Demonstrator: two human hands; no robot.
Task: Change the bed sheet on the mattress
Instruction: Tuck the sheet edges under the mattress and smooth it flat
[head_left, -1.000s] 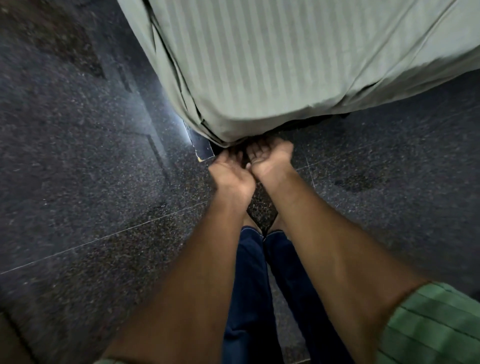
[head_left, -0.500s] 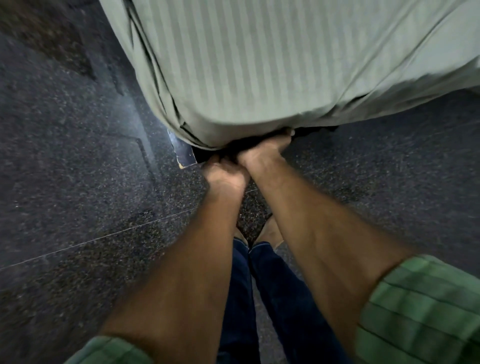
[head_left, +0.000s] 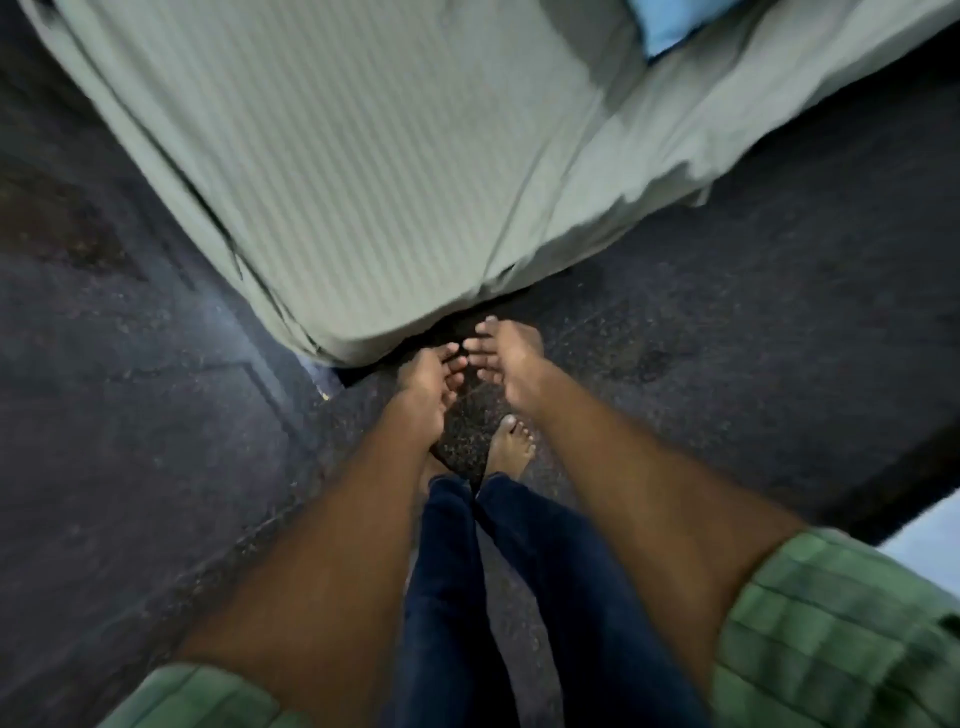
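Both hands are hanging loose and holding nothing, left hand (head_left: 428, 376) and right hand (head_left: 506, 358) side by side, fingertips nearly meeting; half a second ago they were tucked under the corner. Sheet (head_left: 363, 156), striped green, is covering the mattress, its corner pointing at the hands, long axis running up-right, just beyond the fingertips over the floor (head_left: 130, 415).

We see our left hand (head_left: 428, 376) and right hand (head_left: 511, 358), fingers loose, empty, just below the mattress corner (head_left: 363, 332) in its striped green sheet (head_left: 363, 156), over dark speckled floor (head_left: 130, 441).
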